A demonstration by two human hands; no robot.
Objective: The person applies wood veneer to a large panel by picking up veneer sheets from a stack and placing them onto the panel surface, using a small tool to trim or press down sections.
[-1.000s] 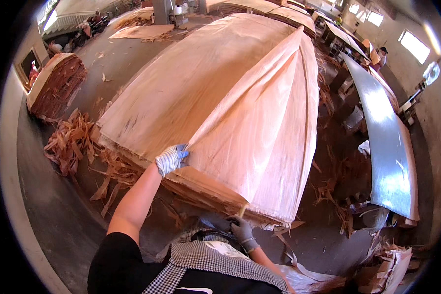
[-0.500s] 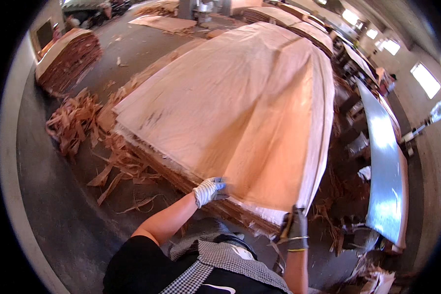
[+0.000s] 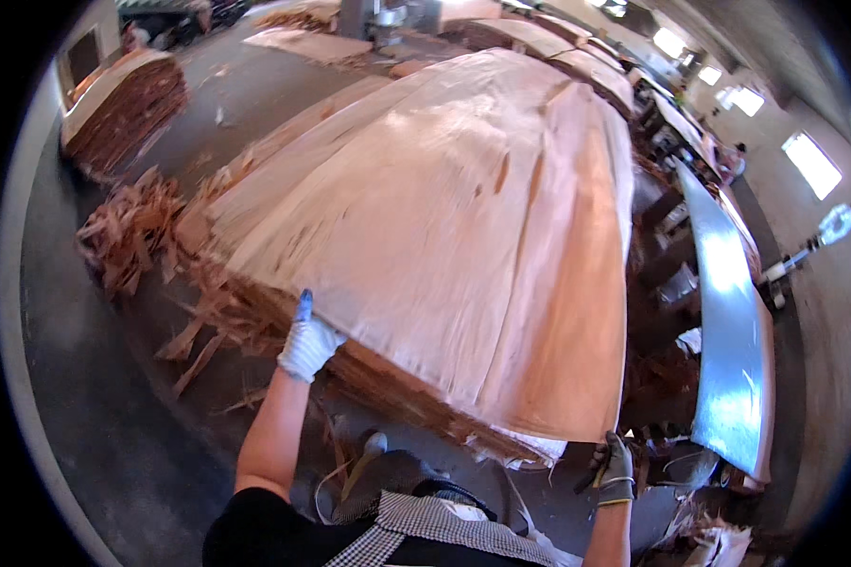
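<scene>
One large veneer sheet lies atop one stack, centre frame. Left hand, at 8 o'clock, presses flat on the sheet's near edge, fingers extended. Right hand, at 5 o'clock, appears curled below the sheet's corner; grip unclear.

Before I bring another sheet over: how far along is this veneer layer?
Done: the top veneer sheet lies spread over the stack. In hand: the left hand presses its near edge, and the right hand is at the near corner. Left: that edge overhangs unevenly, and scraps litter the floor.
</scene>
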